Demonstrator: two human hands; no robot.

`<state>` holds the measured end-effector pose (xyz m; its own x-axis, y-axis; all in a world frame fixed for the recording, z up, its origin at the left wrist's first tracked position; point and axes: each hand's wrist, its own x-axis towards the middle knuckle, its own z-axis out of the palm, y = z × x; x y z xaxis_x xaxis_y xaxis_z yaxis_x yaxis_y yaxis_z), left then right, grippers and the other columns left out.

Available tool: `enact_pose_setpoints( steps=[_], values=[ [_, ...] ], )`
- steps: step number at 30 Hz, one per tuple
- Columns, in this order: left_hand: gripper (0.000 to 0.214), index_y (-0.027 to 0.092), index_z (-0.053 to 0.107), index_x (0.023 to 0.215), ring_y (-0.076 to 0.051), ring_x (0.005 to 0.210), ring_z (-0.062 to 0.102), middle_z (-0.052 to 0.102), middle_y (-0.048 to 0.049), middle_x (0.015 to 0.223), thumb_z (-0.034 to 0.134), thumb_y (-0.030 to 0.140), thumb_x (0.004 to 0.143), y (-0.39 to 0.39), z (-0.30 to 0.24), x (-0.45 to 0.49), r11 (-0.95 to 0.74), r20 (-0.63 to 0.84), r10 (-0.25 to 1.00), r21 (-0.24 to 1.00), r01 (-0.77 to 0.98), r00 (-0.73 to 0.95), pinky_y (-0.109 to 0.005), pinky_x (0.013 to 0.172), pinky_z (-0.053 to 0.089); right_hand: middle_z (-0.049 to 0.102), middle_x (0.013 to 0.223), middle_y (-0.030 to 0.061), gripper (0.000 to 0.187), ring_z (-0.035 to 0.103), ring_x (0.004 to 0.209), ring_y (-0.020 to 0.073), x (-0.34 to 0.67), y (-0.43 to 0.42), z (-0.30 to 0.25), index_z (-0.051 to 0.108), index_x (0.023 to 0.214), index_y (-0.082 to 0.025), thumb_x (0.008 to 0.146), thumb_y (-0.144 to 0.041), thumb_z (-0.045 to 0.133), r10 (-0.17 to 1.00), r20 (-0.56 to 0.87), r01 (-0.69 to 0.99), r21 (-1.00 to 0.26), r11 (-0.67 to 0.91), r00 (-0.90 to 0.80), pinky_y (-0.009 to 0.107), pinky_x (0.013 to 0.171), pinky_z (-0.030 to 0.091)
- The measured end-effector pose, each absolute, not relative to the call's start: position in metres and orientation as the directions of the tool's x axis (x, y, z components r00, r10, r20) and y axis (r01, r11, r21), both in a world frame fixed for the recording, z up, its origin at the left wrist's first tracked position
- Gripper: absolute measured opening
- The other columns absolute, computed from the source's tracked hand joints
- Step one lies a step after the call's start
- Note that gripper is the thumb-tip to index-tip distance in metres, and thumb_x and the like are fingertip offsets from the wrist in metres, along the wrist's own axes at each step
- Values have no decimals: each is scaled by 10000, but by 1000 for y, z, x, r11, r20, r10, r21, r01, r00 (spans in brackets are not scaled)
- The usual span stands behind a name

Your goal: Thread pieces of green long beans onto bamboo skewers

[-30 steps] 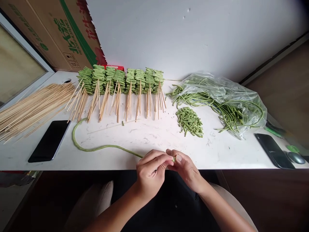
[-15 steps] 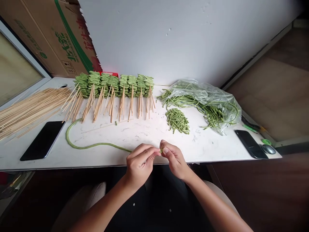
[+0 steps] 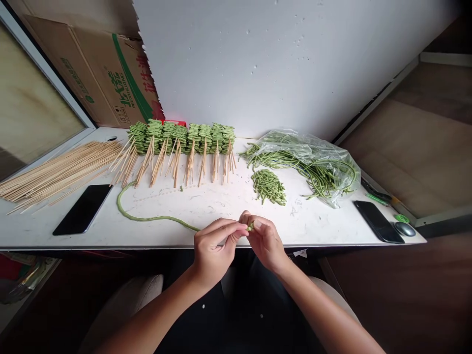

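A long green bean (image 3: 147, 217) curves across the white table (image 3: 332, 231) from the left toward me. My left hand (image 3: 214, 248) is closed on its near end at the table's front edge. My right hand (image 3: 263, 241) pinches the bean's tip (image 3: 250, 226) between thumb and fingers, right against the left fingertips. A single bare skewer (image 3: 162, 192) lies just beyond the bean.
A row of bean-wrapped skewers (image 3: 184, 142) stands at the back. Loose bamboo sticks (image 3: 59, 169) lie left, with a black phone (image 3: 83, 209). Cut bean pieces (image 3: 268, 186) and a plastic bag of beans (image 3: 317, 164) sit right, then another phone (image 3: 378, 227). A cardboard box (image 3: 106, 78) leans behind.
Both hands stay pinched together on the bean's end with only small finger shifts. The view has tilted and moved, so the table appears a little farther away.
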<state>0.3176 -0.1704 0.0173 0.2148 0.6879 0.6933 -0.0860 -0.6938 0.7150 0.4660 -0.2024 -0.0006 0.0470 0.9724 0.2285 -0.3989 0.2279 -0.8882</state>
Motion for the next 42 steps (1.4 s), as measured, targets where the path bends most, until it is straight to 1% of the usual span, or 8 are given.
enact_pose_setpoints(
  steps=[5, 10, 18, 24, 27, 34, 38, 42],
  values=[
    [224, 191, 798, 1043, -158, 818, 751, 789, -51, 904, 738, 22, 909, -170, 18, 316, -707, 707, 681, 702, -80, 188, -281, 775, 633, 456, 712, 33, 440, 480, 840, 231, 464, -204, 3, 548, 656, -236, 1044, -440, 509, 954, 291, -273, -914, 301, 76, 434, 893, 507],
    [293, 205, 775, 1120, -153, 809, 736, 775, -48, 914, 710, 2, 919, -165, 14, 313, -796, 785, 591, 604, -22, 186, -283, 749, 627, 582, 762, 56, 401, 553, 1031, 252, 476, -202, 13, 635, 762, -244, 1091, -362, 438, 899, 437, 41, -898, 437, -23, 553, 1204, 377],
    [295, 175, 737, 1178, -167, 852, 733, 758, -69, 946, 637, 12, 952, -156, 7, 308, -864, 811, 499, 493, 102, 305, -279, 771, 641, 501, 767, 43, 325, 477, 872, 241, 488, -203, 14, 562, 801, -240, 1089, -348, 455, 900, 419, 383, -816, 433, -124, 409, 776, 431],
    [314, 181, 757, 1033, -147, 791, 728, 741, -54, 885, 527, -25, 972, -154, 14, 302, -819, 776, 568, 564, 102, 275, -253, 720, 623, 382, 705, 15, 410, 456, 747, 228, 507, -200, 30, 443, 702, -254, 1078, -420, 438, 789, 520, 146, -853, 501, 326, 416, 755, 456],
    [300, 189, 762, 1143, -146, 832, 744, 763, -58, 949, 653, -6, 943, -159, 25, 305, -828, 796, 557, 556, 76, 236, -255, 758, 622, 464, 748, 35, 394, 504, 790, 239, 528, -192, 33, 510, 733, -252, 1071, -452, 468, 809, 519, 368, -835, 410, 276, 429, 808, 454],
    [164, 197, 807, 1082, -161, 853, 735, 767, -61, 943, 755, 141, 938, -155, 16, 309, -678, 645, 711, 734, 34, 280, -278, 783, 618, 626, 860, 85, 412, 505, 860, 264, 613, -171, 6, 651, 889, -230, 1104, -425, 358, 854, 501, 919, -387, 74, 142, 430, 879, 409],
    [220, 186, 800, 1136, -159, 878, 722, 752, -80, 983, 630, 125, 1010, -143, 4, 310, -607, 559, 741, 795, 14, 372, -277, 781, 608, 650, 937, 153, 432, 513, 895, 294, 656, -163, -10, 713, 913, -180, 1088, -378, 370, 888, 444, 988, -141, -59, 117, 472, 921, 409],
    [235, 182, 798, 1150, -170, 876, 722, 752, -91, 1004, 612, 136, 1014, -133, 5, 314, -581, 512, 741, 813, 32, 434, -300, 788, 612, 659, 977, 188, 419, 487, 898, 311, 666, -155, -19, 748, 952, -145, 1070, -352, 403, 912, 388, 991, -55, -122, 134, 464, 861, 421]
  ],
)
